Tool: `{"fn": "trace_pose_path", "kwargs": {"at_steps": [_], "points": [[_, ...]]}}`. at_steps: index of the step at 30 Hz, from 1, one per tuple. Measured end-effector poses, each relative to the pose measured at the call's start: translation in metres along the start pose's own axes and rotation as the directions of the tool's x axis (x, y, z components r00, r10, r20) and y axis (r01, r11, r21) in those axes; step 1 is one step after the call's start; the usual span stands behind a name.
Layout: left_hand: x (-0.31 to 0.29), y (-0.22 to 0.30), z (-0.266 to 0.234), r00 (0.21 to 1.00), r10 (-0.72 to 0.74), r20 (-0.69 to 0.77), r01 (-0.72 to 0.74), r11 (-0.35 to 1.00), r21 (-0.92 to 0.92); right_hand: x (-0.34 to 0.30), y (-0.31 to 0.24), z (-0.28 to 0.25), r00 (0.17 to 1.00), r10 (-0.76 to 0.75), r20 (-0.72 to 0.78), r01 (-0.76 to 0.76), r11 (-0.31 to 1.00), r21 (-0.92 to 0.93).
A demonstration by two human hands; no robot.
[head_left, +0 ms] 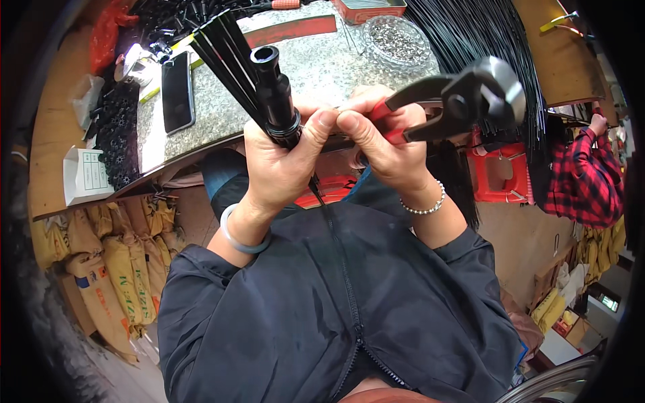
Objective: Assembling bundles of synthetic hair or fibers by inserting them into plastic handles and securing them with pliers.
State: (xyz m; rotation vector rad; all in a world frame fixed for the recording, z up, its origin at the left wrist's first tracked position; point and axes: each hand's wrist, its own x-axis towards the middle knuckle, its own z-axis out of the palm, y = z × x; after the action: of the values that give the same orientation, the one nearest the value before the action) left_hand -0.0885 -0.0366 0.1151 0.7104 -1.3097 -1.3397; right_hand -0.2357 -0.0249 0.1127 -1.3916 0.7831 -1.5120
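My left hand (pixel 279 158) is closed around a black tubular piece (pixel 274 94) with a flared, hollow top. A bundle of thin black ribs (pixel 225 57) fans up and left beside it; together they look like part of an umbrella frame. My right hand (pixel 393 144) grips red-handled end-cutting pincers (pixel 463 101), their dark metal head pointing up and right, away from the tube. The two thumb tips meet in front of my chest, pinched near the tube's side. Whatever lies between the fingertips is too small to make out.
On the speckled worktop (pixel 329 57) lie a phone (pixel 177 93), a red strip (pixel 289 30) and a glass bowl (pixel 396 43) of small metal pieces. Long black rods (pixel 463 33) spread at the right. Beyond a red stool (pixel 500 174) is a person in a plaid shirt (pixel 588 178).
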Motion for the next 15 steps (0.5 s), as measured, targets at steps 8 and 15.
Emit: {"fn": "trace_pose_path", "kwargs": {"at_steps": [8, 15], "points": [[-0.001, -0.003, 0.000, 1.000, 0.022, -0.020, -0.022, 0.999, 0.032, 0.009, 0.011, 0.010, 0.819, -0.571, 0.063, 0.557, 0.764, -0.326], [0.001, -0.013, -0.004, 0.995, 0.100, 0.026, -0.100, 0.995, -0.012, 0.009, 0.027, 0.023, 0.763, -0.643, 0.061, 0.614, 0.691, -0.381]]}}
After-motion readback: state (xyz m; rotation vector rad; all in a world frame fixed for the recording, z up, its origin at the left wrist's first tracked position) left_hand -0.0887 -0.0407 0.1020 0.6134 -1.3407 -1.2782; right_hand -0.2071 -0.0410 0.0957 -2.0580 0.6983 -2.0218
